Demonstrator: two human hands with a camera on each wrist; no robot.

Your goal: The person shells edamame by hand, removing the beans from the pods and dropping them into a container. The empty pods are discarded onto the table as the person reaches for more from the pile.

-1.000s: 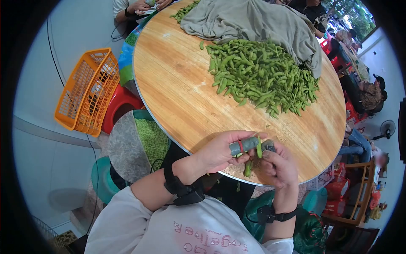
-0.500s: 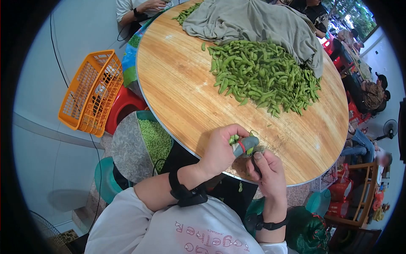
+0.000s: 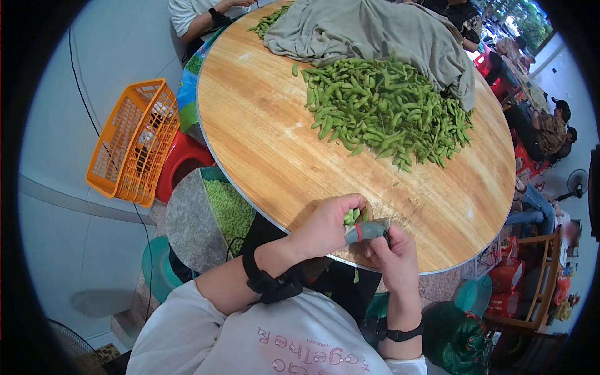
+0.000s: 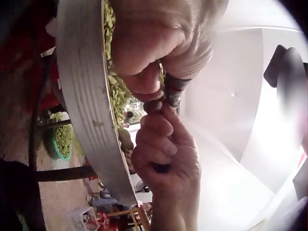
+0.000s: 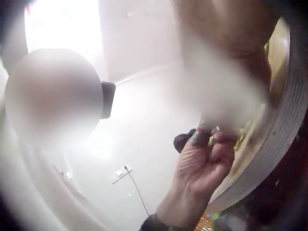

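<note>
In the head view my left hand (image 3: 325, 229) holds several green beans (image 3: 352, 216) in its curled fingers, over the near edge of the round table. Its thumb wears a grey-green cover (image 3: 370, 231) with a red band. My right hand (image 3: 397, 255) meets the tip of that thumb, with its thumb and fingers pinched together; what lies between them is hidden. Both hands also touch in the left wrist view, the right one (image 4: 166, 154) below. A large heap of green pods (image 3: 387, 112) lies farther back, partly under a grey cloth (image 3: 369, 31).
Left of the wooden table (image 3: 262, 125) stand an orange basket (image 3: 132, 140), a red stool (image 3: 183, 156) and a container of shelled beans (image 3: 230, 209) partly covered by a grey board. Other people sit at the far side and right. A green sack (image 3: 453, 340) is at lower right.
The pod seen upright between my hands a second ago is no longer visible. My right hand has moved slightly left, close against the left thumb, and beans now show in my left hand.
</note>
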